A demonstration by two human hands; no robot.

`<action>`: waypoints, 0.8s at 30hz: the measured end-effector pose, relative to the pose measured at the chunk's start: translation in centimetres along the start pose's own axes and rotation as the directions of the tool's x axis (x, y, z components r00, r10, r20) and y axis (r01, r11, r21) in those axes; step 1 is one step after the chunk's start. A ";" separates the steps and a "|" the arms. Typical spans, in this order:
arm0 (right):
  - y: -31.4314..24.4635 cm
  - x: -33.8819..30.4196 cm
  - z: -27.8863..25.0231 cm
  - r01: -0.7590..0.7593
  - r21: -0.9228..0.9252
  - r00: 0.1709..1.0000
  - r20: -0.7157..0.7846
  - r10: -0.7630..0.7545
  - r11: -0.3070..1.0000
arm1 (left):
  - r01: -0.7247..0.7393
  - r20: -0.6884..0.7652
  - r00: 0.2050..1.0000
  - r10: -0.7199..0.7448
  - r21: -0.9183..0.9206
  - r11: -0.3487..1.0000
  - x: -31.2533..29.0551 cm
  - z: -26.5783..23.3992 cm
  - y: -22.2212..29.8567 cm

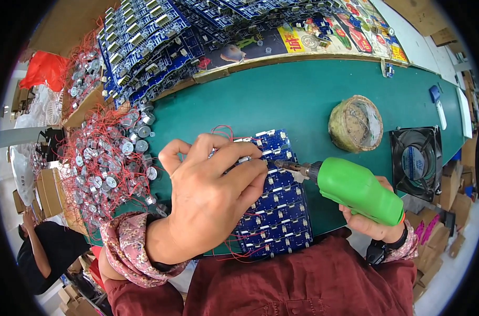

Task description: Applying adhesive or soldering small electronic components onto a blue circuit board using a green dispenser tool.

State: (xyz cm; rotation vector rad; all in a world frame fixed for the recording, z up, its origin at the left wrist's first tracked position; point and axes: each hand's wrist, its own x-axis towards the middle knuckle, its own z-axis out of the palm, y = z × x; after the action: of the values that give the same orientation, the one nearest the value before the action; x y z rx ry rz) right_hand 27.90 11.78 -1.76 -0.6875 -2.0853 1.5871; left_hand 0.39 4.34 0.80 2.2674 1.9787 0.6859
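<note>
A blue circuit board panel (284, 205) with rows of small white and metal parts lies in front of me on the green bench. My right hand (368, 218) is wrapped round a green soldering gun (358, 189), its metal tip pointing left over the panel's upper half. Bent over the panel's left side, my left hand (210, 189) has its fingertips pinched close to that tip. Silvery bits show between its fingers and a red wire (223, 128) loops out above them; most of what it holds is hidden. More red wires lie at the panel's lower left.
A large heap of small silver motors (110, 181) with red wires lies at left. Stacked blue panels (145, 47) stand at the far left, on a paper-covered ledge (260, 52). A round tub (355, 124) and a black fan (416, 163) sit at right. Another person (50, 255) is at lower left.
</note>
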 end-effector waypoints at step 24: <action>0.0 -1.0 0.0 -0.002 -0.021 0.999 -0.035 0.001 1.000 | -0.001 -0.004 1.000 0.001 0.019 1.000 0.0 0.0 0.2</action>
State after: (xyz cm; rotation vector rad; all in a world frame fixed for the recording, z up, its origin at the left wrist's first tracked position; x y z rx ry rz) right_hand 28.72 11.17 -1.83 -0.7192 -2.0796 1.5446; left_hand 0.57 4.33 0.82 2.2797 1.9945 0.6749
